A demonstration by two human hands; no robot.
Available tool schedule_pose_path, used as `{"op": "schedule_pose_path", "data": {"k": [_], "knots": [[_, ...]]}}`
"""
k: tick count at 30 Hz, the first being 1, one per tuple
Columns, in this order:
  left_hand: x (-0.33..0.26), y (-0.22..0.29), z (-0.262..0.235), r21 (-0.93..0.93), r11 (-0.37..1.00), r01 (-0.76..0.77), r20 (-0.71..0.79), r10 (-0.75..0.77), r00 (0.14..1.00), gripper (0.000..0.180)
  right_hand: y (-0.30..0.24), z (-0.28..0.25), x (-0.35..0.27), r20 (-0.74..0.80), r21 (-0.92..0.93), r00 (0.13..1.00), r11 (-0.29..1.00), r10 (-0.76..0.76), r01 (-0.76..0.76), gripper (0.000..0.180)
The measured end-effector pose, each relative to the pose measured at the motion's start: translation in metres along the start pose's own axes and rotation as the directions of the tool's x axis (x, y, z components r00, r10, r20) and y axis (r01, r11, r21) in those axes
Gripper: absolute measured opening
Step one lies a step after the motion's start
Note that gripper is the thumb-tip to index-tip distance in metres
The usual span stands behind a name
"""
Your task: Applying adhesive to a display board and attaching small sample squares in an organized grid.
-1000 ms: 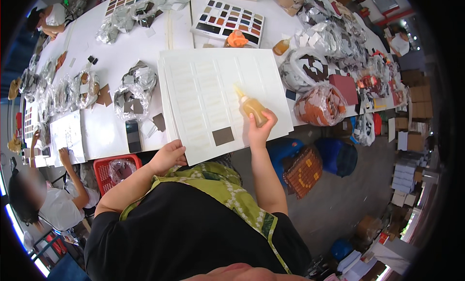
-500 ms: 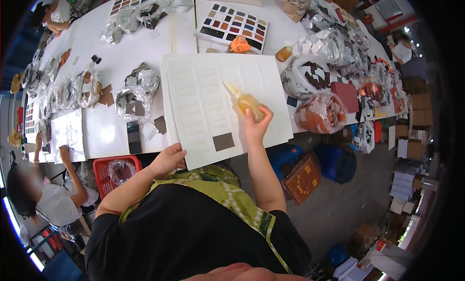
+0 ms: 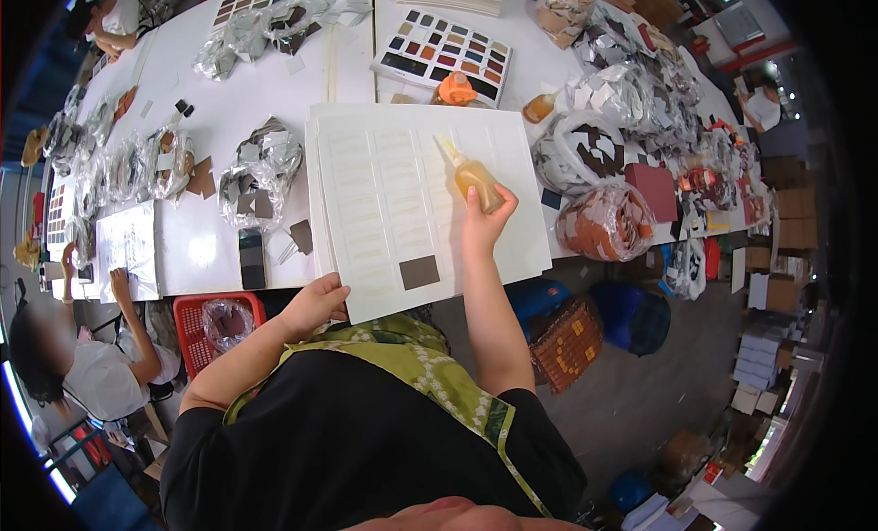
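Observation:
My right hand (image 3: 487,218) is wrapped round a squeeze bottle (image 3: 475,183) of amber glue, its pale nozzle slanting up and left over a white card sheet (image 3: 366,197). Rows of outlined cells cover the sheet, and many carry faint yellowish streaks. One dark brown swatch (image 3: 420,273) sits in a cell near its lower edge. At the sheet's lower left corner rests my left hand (image 3: 320,302), fingers curled at the edge; whether they pinch it is hard to make out. More white sheets lie stacked underneath.
A finished swatch board (image 3: 445,53) and an orange-capped bottle (image 3: 455,89) stand beyond the sheets. Plastic bags of swatches (image 3: 261,179) flank them, with more bags (image 3: 604,222) at right. A phone (image 3: 251,259) lies left. A co-worker (image 3: 110,371) sits at far left beside a red basket (image 3: 218,325).
My right hand has shifted the glue bottle slightly up and to the right across the sheet. The left hand stays at the corner.

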State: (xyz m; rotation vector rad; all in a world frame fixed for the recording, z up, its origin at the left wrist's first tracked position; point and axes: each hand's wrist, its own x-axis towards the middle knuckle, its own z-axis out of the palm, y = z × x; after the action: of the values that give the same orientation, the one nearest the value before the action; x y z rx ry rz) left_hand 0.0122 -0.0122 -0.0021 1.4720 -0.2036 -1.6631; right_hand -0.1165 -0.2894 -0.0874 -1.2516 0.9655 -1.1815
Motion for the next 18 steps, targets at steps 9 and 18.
{"op": "schedule_pose_path", "data": {"k": [9,18], "knots": [[-0.002,0.003,0.004,0.020,1.000,-0.009,-0.005,0.009,1.000,0.026,0.008,0.000,0.011,0.134,-0.302,0.963,0.916,-0.235,0.265,0.041],[0.000,-0.004,0.006,0.005,0.999,-0.039,-0.061,0.039,0.997,0.024,0.011,-0.052,0.062,-0.123,-0.457,0.963,0.875,-0.239,0.159,0.040]]}}
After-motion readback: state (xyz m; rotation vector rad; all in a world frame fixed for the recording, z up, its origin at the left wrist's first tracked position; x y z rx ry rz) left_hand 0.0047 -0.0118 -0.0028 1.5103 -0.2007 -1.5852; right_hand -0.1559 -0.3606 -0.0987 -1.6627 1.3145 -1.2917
